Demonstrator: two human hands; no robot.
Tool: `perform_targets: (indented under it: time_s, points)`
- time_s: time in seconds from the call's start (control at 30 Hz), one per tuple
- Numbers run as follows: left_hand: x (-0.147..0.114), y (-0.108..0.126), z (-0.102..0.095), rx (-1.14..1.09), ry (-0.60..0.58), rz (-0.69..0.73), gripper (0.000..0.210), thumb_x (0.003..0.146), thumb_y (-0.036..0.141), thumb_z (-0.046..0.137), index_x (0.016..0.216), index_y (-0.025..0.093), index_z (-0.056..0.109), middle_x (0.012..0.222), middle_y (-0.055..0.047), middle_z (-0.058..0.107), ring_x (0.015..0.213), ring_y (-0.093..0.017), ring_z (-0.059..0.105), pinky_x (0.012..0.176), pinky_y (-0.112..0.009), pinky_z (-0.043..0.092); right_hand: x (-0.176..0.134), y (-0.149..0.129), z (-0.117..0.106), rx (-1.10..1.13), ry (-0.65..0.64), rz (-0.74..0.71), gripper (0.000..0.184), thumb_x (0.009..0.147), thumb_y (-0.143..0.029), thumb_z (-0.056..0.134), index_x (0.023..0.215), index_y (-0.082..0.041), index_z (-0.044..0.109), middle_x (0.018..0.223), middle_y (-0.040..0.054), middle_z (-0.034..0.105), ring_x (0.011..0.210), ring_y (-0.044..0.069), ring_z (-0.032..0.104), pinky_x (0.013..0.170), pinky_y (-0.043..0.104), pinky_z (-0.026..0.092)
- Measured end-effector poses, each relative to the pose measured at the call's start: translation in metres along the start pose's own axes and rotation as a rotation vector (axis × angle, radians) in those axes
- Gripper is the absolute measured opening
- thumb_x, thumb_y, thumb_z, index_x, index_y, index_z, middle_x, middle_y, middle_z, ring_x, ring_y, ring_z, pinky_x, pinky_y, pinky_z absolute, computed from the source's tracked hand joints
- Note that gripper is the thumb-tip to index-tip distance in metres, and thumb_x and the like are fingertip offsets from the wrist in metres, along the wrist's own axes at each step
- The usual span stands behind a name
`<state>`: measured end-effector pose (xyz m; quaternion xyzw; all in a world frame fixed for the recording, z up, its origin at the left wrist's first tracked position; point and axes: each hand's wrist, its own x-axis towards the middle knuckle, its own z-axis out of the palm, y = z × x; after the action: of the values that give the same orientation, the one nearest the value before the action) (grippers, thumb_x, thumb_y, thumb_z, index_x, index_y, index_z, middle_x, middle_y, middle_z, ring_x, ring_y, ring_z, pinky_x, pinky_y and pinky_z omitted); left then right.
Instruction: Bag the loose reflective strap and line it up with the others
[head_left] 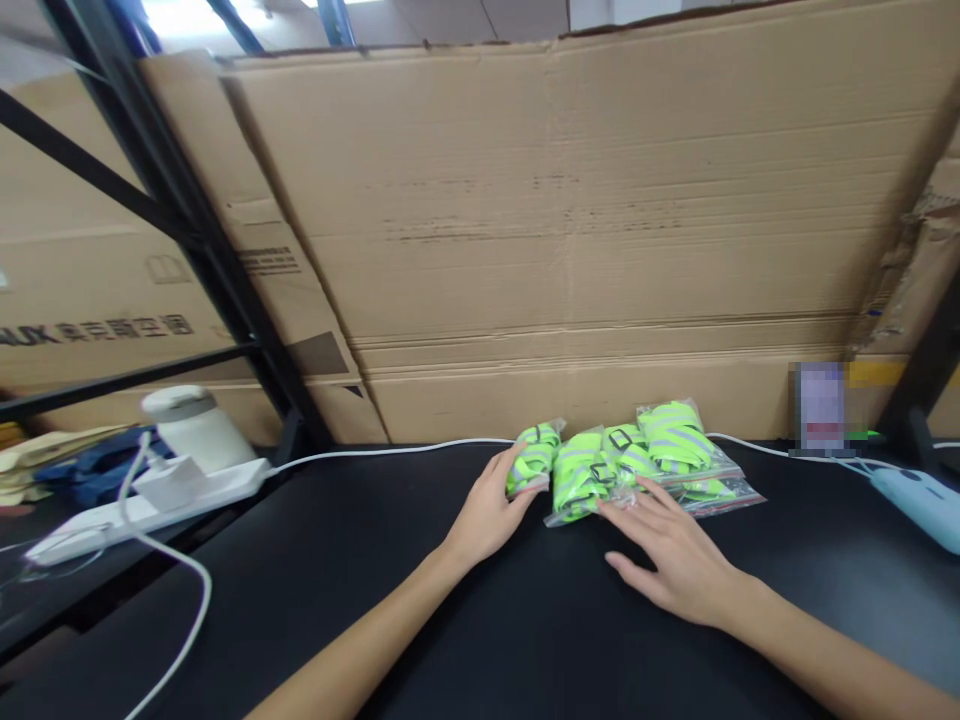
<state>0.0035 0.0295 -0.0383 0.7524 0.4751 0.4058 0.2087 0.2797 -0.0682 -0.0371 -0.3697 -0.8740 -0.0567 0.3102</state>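
Several clear zip bags, each with a folded neon-yellow reflective strap, lie in a row on the black tabletop [337, 580]. My left hand [491, 505] is closed around the leftmost bagged reflective strap [537, 458], thumb in front and fingers behind its left side. Beside it sits another bagged strap [577, 470] with a black buckle. My right hand [667, 550] has its fingers spread, the fingertips resting on the front edge of the middle bags. Farther right, a bagged strap [679, 440] overlaps its neighbours.
A tall cardboard sheet [562, 230] stands behind the table. At left are a white power strip [157, 510] with a cable, a white cup [199, 430] and a black metal frame [202, 240]. A light-blue device [919, 505] and a blurred card [821, 408] are at right.
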Motion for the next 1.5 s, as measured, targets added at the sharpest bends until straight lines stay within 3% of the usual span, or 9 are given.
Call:
perform_targets:
  time_s: [0.13, 0.27, 0.4, 0.53, 0.63, 0.73, 0.97, 1.2, 1.5]
  points:
    - [0.005, 0.0, 0.006, -0.268, 0.122, -0.25, 0.06, 0.099, 0.061, 0.041, 0.135, 0.017, 0.06, 0.13, -0.012, 0.07, 0.122, -0.031, 0.065, 0.102, -0.043, 0.054, 0.001, -0.005, -0.007, 0.025, -0.161, 0.008, 0.079, 0.099, -0.045, 0.059, 0.162, -0.013, 0.024, 0.154, 0.0179, 0.049, 0.143, 0.033, 0.047, 0.122, 0.055, 0.032]
    - [0.005, 0.004, 0.01, -0.317, 0.107, -0.302, 0.071, 0.103, 0.06, 0.021, 0.136, 0.009, 0.058, 0.12, -0.016, 0.074, 0.107, -0.029, 0.073, 0.092, -0.042, 0.059, 0.001, -0.004, -0.012, 0.061, -0.201, 0.029, 0.08, 0.099, -0.047, 0.057, 0.163, -0.014, 0.022, 0.155, 0.0184, 0.048, 0.144, 0.034, 0.045, 0.119, 0.053, 0.037]
    - [0.008, 0.0, 0.001, -0.251, 0.109, -0.324, 0.073, 0.094, 0.072, 0.037, 0.11, 0.011, 0.074, 0.107, -0.015, 0.078, 0.11, -0.034, 0.07, 0.101, -0.041, 0.052, -0.002, -0.002, -0.009, 0.089, -0.104, -0.031, 0.058, 0.1, -0.028, 0.054, 0.155, -0.02, 0.039, 0.133, 0.013, 0.068, 0.124, 0.028, 0.063, 0.119, 0.053, 0.037]
    - [0.013, -0.015, -0.013, -0.103, 0.192, -0.329, 0.06, 0.089, 0.064, 0.047, 0.108, 0.012, 0.072, 0.106, -0.015, 0.076, 0.113, -0.037, 0.067, 0.103, -0.047, 0.048, -0.005, -0.002, -0.007, 0.08, -0.074, -0.062, 0.029, 0.099, -0.022, 0.052, 0.125, -0.02, 0.066, 0.1, 0.0082, 0.075, 0.092, 0.024, 0.07, 0.094, 0.045, 0.053]
    - [0.013, -0.017, -0.02, 0.031, 0.306, -0.289, 0.06, 0.082, 0.05, 0.06, 0.13, 0.014, 0.059, 0.125, -0.017, 0.065, 0.126, -0.039, 0.055, 0.113, -0.056, 0.036, -0.007, -0.001, -0.008, 0.063, -0.082, -0.068, 0.024, 0.1, -0.021, 0.05, 0.113, -0.02, 0.07, 0.091, 0.0075, 0.074, 0.084, 0.022, 0.068, 0.081, 0.038, 0.054]
    - [0.009, -0.005, -0.022, 0.187, 0.352, -0.171, 0.061, 0.084, 0.043, 0.061, 0.139, 0.018, 0.05, 0.136, -0.017, 0.054, 0.133, -0.039, 0.045, 0.114, -0.059, 0.032, -0.007, 0.0, -0.008, 0.07, -0.084, -0.07, 0.024, 0.1, -0.02, 0.05, 0.109, -0.02, 0.071, 0.093, 0.0077, 0.073, 0.086, 0.022, 0.068, 0.084, 0.037, 0.053]
    - [-0.014, 0.025, 0.0, 0.523, 0.136, 0.269, 0.031, 0.096, 0.035, 0.053, 0.124, 0.023, 0.059, 0.137, -0.014, 0.052, 0.135, -0.035, 0.044, 0.112, -0.056, 0.037, -0.008, 0.003, -0.009, 0.144, -0.125, -0.016, 0.022, 0.099, -0.021, 0.051, 0.099, -0.02, 0.073, 0.096, 0.0072, 0.069, 0.087, 0.02, 0.066, 0.079, 0.032, 0.053]
    - [-0.017, 0.017, 0.004, 0.614, -0.073, 0.255, 0.043, 0.1, 0.049, 0.049, 0.131, 0.021, 0.058, 0.141, -0.016, 0.052, 0.136, -0.039, 0.043, 0.108, -0.061, 0.041, -0.008, 0.005, -0.009, 0.25, -0.141, 0.103, 0.021, 0.098, -0.019, 0.052, 0.097, -0.022, 0.073, 0.099, 0.0053, 0.067, 0.092, 0.019, 0.065, 0.084, 0.03, 0.052]
    - [-0.018, 0.019, 0.007, 0.568, 0.002, 0.342, 0.031, 0.099, 0.04, 0.055, 0.123, 0.021, 0.06, 0.141, -0.015, 0.053, 0.142, -0.038, 0.042, 0.113, -0.06, 0.04, -0.01, 0.006, -0.009, 0.293, -0.169, 0.144, 0.02, 0.098, -0.021, 0.054, 0.101, -0.023, 0.073, 0.104, 0.0058, 0.066, 0.094, 0.018, 0.066, 0.085, 0.03, 0.052]
